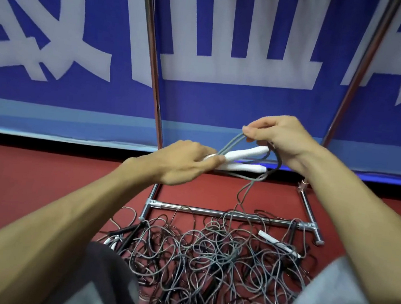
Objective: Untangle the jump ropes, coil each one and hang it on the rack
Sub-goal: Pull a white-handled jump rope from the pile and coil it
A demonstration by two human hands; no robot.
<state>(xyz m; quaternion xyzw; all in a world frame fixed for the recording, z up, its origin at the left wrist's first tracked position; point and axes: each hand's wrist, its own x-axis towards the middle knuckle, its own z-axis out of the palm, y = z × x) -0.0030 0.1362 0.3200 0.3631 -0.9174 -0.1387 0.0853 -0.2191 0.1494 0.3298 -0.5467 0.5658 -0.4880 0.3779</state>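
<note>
On the left, the person's left hand (183, 161) reaches forward above the red floor (30, 183), its grip closed around one end of two white handles (243, 158) that lie side by side, pointing right. From that hand a doubled grey rope (231, 144) rises to the right hand (280, 138), whose thumb and forefinger pinch the top of the loop while more strands curl under its palm. One strand of the same rope drops from the handles down into the tangled pile of jump ropes (208, 259) on the floor, where grey and dark cords overlap and a few white and black handles poke out. The pile lies against the chrome base bar of the rack (213, 212), whose two uprights rise behind the hands in front of a blue banner (224, 100) with white lettering.
</note>
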